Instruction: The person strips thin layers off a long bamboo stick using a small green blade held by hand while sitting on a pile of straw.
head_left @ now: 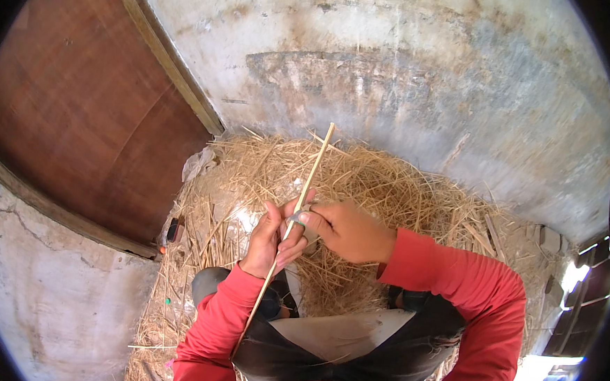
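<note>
A long, thin, pale strip [315, 164], which looks like split bamboo or wood, slants from above my hands down past my left forearm toward my lap. My left hand [268, 238] is closed around its middle, thumb raised and fingers curled about it. From the right, my right hand [355, 230] meets the strip just above the left palm, its fingers pinched together. Something small and greyish green [301, 218] shows at those right fingertips, against the strip. Its kind is too small and blurred to tell.
Loose straw-like shavings [382, 181] cover the floor around my feet. A stained plaster wall [423, 79] rises ahead, with a brown door panel [93, 108] at the left. A small dark object [175, 229] lies beside the door, and blocks [550, 239] sit by the right wall.
</note>
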Demonstrator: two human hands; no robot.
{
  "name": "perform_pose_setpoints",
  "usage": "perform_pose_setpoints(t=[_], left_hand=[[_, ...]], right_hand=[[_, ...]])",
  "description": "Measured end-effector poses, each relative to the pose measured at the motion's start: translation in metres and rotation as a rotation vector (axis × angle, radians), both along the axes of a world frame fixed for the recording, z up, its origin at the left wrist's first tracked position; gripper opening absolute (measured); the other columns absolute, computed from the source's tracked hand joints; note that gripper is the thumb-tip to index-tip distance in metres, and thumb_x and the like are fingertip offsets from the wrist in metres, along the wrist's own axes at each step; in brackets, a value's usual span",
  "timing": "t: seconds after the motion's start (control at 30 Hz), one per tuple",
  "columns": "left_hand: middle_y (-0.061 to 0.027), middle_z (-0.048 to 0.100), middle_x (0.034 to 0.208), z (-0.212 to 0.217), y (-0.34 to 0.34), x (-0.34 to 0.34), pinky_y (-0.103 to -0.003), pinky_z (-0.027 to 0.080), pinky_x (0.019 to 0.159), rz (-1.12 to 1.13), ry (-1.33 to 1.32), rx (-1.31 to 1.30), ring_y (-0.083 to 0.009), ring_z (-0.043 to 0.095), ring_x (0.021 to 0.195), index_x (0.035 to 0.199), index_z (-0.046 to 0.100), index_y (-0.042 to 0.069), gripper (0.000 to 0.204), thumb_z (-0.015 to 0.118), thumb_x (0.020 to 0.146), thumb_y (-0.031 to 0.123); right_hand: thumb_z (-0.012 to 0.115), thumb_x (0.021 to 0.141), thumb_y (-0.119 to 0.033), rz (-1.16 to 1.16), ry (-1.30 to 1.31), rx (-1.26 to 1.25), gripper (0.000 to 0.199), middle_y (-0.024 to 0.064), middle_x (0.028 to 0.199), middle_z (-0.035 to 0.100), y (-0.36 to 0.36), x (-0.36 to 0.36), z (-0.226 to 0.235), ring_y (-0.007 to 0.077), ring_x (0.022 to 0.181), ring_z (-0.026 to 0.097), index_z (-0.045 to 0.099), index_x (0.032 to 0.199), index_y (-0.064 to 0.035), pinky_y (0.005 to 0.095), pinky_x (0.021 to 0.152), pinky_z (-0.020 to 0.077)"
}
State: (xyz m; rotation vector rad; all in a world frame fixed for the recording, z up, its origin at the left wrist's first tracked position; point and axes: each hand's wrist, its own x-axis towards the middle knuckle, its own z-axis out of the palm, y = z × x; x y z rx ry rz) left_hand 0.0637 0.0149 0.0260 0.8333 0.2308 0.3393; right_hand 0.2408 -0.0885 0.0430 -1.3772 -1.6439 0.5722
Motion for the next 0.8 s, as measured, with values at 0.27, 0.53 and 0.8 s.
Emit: perform_pose_setpoints(t=[0.27, 0.53, 0.8], left_hand=[[0.0041, 0.032, 0.053, 0.008, 0.0, -0.006, -0.021, 0.028, 0.041, 0.045, 0.016, 0.15, -0.0064, 0.028, 0.04, 0.155, 0.039, 0.003, 0.055, 0.042, 0.111, 0.036], [0.0059, 0.032, 0.054, 0.009, -0.005, -0.004, -0.021, 0.026, 0.043, 0.024, 0.046, 0.113, -0.0051, 0.026, 0.042, 0.156, 0.039, 0.004, 0.05, 0.046, 0.111, 0.025], [0.007, 0.03, 0.055, 0.001, -0.003, -0.01, -0.022, 0.025, 0.044, 0.04, 0.084, 0.2, -0.0041, 0.023, 0.044, 0.155, 0.041, 0.005, 0.047, 0.046, 0.111, 0.02]], right_hand=[[0.052, 0.106, -0.037, -0.246, -0.034, 0.049, 0.044, 0.0222, 0.07, 0.058, 0.0, 0.027, 0.014, 0.0426, 0.066, 0.058, 0.061, 0.087, 0.0025, 0.0491, 0.062, 0.0433], [0.051, 0.106, -0.04, -0.188, -0.249, -0.134, 0.039, 0.0233, 0.072, 0.063, -0.013, -0.004, 0.02, 0.0445, 0.063, 0.063, 0.059, 0.101, -0.0024, 0.0536, 0.057, 0.0463], [0.044, 0.107, -0.046, -0.19, -0.334, -0.087, 0.043, 0.0208, 0.064, 0.062, 0.001, 0.009, 0.008, 0.0437, 0.06, 0.064, 0.059, 0.11, -0.0063, 0.0535, 0.054, 0.0485]])
